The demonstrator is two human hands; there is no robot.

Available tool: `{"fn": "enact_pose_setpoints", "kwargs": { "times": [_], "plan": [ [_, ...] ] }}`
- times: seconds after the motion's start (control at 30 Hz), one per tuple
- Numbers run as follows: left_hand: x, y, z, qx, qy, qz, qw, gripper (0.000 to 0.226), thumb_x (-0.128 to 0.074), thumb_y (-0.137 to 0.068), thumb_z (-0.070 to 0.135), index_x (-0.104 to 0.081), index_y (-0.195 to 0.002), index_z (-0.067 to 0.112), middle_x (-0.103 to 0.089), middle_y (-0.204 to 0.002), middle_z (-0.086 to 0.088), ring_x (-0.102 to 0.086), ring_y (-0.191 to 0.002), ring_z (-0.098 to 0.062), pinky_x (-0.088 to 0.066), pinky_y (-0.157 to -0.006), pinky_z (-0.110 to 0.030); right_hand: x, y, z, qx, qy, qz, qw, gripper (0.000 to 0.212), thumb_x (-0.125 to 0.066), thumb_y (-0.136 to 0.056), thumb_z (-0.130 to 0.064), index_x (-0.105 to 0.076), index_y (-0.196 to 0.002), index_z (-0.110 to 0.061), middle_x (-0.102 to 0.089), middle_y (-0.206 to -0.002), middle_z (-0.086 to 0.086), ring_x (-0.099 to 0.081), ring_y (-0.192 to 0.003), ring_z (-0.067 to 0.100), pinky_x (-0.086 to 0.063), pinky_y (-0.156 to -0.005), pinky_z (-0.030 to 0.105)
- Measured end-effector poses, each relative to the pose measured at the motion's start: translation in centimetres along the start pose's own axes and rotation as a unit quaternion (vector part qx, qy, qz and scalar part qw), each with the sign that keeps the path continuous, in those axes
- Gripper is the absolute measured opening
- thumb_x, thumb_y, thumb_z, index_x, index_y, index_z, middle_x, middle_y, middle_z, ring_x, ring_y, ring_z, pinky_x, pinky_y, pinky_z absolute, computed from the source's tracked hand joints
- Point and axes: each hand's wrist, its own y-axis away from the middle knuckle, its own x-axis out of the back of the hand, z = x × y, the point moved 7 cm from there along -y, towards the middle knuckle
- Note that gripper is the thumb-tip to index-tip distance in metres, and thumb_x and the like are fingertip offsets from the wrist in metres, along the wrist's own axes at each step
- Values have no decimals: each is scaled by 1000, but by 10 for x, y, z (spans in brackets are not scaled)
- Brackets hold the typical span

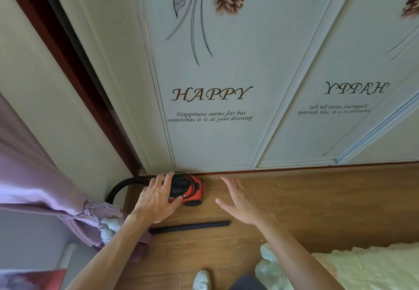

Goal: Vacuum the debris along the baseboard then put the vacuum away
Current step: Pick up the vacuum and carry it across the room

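My left fingers point(168, 177) are lying loosely spread over the red vacuum point(193, 191); my right fingers point(234, 185) are hovering spread just right of it.

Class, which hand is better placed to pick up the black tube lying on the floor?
Right. The right hand hovers open and empty near the tube; the left hand rests on the vacuum.
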Motion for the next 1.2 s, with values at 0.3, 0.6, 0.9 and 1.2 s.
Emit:
{"fn": "enact_pose_setpoints", "kwargs": {
  "times": [0.3, 0.6, 0.9, 1.2],
  "plan": [
    [-2, -65, -13, 70, 13, 1, 997, 83, -49, -90, 60, -15, -153, 18, -43, -144, -8, -44, -132, -27, -47, -103, -42, 38, -90, 7, 91, 70, -10, 993, 68, -45, -95, -55, -19, -150, -26, -35, -142, 2, -39, -130, 19, -43, -101, 34],
    [-5, -116, -8, 219, 48, 26, 974, 82, -49, -90, 59, -17, -152, 18, -45, -140, -7, -45, -129, -26, -48, -97, -40, 84, -206, 7, 209, 130, -106, 963, 67, -46, -95, -52, -19, -150, -24, -33, -144, 4, -37, -131, 23, -43, -102, 39],
    [-23, -109, 8, 386, 116, 59, 913, 81, -52, -89, 56, -19, -151, 16, -49, -135, -10, -49, -122, -28, -51, -94, -42, 73, -270, -3, 330, 190, -216, 899, 67, -46, -96, -51, -19, -150, -23, -33, -144, 5, -37, -130, 26, -42, -101, 40],
    [-53, -50, 4, 496, 173, 76, 847, 79, -57, -85, 52, -28, -147, 13, -54, -125, -12, -54, -114, -32, -52, -88, -44, 17, -277, -39, 391, 203, -300, 846, 69, -50, -95, -50, -21, -150, -22, -35, -141, 3, -41, -129, 25, -41, -102, 36]
  ]
}}
